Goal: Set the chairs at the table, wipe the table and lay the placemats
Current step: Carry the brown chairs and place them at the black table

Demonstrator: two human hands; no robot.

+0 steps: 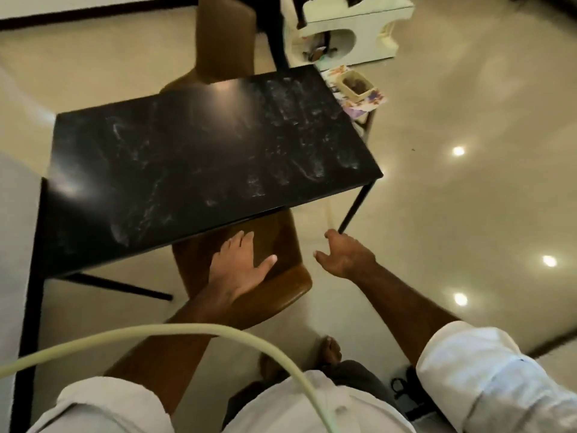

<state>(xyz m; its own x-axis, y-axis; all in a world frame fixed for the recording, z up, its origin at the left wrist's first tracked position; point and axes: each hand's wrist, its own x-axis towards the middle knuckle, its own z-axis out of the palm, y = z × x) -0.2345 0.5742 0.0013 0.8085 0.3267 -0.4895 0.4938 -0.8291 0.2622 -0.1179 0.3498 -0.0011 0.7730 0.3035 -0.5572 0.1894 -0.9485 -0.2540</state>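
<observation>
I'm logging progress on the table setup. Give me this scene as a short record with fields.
table: black top, streaked with smudges, nothing laid on it
near chair: brown, seat partly under the table edge
far chair: brown, at the opposite side
left hand: fingers straight, over the near chair
right hand: loosely curled, holding nothing, beside the near chair
floral mats: off the table, past its far right corner, with a small container on them
</observation>
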